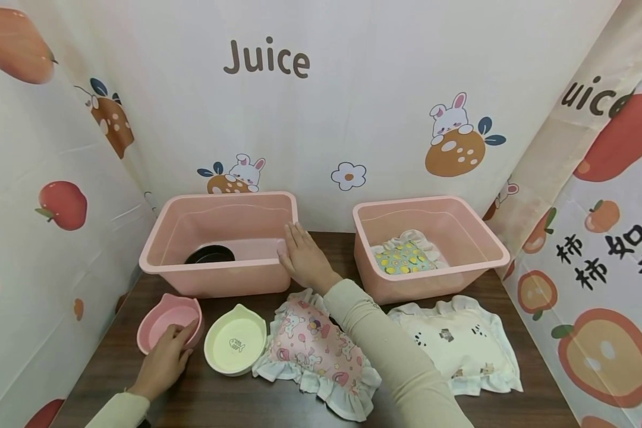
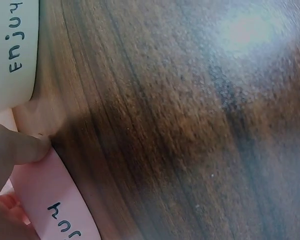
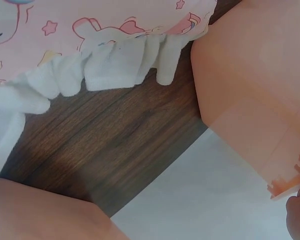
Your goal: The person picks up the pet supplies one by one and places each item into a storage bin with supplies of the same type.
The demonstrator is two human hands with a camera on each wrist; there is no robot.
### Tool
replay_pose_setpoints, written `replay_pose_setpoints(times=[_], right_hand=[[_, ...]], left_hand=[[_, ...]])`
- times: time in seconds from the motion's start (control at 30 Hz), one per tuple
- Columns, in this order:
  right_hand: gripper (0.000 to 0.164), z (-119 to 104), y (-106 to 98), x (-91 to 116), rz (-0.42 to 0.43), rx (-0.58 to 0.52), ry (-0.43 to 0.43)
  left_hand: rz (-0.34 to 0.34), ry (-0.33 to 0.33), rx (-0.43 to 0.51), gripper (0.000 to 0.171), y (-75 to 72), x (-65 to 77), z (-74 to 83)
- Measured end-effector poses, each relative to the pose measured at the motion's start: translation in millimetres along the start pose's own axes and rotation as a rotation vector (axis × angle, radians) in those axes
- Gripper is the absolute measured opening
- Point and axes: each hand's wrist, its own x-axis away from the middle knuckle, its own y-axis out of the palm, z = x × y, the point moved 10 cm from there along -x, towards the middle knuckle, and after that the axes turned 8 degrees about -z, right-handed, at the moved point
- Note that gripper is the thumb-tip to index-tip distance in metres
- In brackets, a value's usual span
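Fingers [image 1: 184, 336] grip pink bowl [image 1: 163, 318] beside "Enjoy" bowl [image 2: 12, 52].

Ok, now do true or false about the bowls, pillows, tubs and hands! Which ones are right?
The left hand holds the pink bowl. True.
The yellow-green pillow lies on the table. False: the yellow-green pillow lies in the right tub.
The pale green bowl sits between the pink bowl and the pink pillow. True.
The right hand touches the right tub. False: the right hand touches the left tub.
The left tub has a black thing in it. True.
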Motion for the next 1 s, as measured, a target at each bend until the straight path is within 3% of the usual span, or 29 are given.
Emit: replay_pose_setpoints(times=[0.67, 0.9, 1.0], right_hand=[[0.062, 0, 2, -1, -0.005, 0.003, 0.001], [0.062, 1, 2, -1, -0.002, 0.024, 0.006], [0.063, 1, 3, -1, -0.004, 0.036, 0.010]], left_hand=[[-0.081, -0.096, 0.017, 0.048, 0.0, -2.9, -5.9], [-0.126, -0.157, 0.037, 0.044, 3.5, -2.2, -13.3], [-0.114, -0.175, 0.050, 0.041, 0.7, -0.7, -14.1]])
